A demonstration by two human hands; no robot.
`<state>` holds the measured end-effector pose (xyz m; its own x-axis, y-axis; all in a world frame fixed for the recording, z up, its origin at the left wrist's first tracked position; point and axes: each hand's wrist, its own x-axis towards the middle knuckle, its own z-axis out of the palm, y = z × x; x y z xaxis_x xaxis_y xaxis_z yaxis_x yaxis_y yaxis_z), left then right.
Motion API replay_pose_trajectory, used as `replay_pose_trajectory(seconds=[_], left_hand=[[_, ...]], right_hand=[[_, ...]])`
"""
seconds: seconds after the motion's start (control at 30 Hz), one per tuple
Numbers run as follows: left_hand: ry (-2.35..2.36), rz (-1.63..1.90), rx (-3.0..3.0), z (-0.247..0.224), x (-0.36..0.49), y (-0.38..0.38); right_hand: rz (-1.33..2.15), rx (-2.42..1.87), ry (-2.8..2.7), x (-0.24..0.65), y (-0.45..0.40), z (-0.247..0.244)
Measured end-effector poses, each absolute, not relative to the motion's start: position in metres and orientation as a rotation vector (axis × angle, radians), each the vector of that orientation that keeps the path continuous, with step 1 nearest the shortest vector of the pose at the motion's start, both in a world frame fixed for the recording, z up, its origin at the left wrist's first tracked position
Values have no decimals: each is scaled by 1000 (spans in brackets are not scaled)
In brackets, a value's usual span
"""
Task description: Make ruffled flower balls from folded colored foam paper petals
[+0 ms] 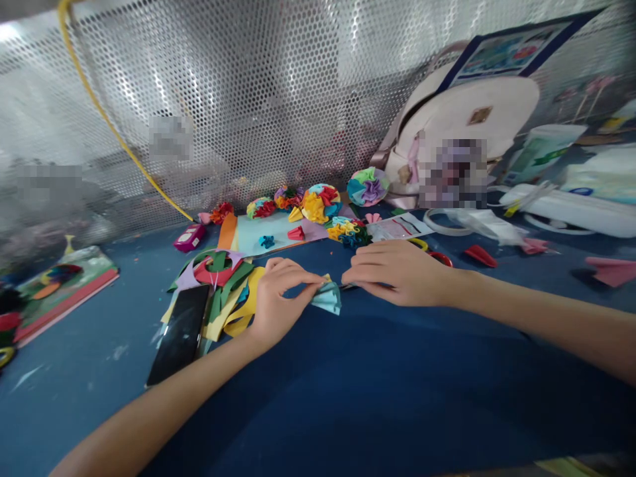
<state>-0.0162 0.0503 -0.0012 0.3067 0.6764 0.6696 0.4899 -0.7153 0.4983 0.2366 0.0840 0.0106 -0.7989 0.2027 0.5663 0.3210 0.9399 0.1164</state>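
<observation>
Between thumb and fingertips, my left hand (283,295) pinches a small pleated piece of light blue paper (328,298), fanned out at its lower right edge. Just to the right of it is my right hand (402,273), its fingers closed together and pointing at the paper. A thin dark sliver shows under its fingertips, too small to name. Behind the hands lie finished-looking ruffled paper balls, among them a yellow, red and blue one (321,203) and a green and purple one (368,186). A small red folded paper piece (296,233) rests on coloured sheets.
A black phone (179,334) lies beside my left forearm, against a heap of paper strips (218,275). A pink-purple box (189,238) stands behind them. At the back right are a white backpack (462,126) and a white tape roll (447,222). A perforated metal panel (278,86) borders the table.
</observation>
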Motion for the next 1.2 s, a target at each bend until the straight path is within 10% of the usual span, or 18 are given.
replay_pose_trajectory(seconds=[1.2], left_hand=[[1210,1042,2123,11,-1,34]], right_hand=[[-687,-296,-2438,228,69,5]])
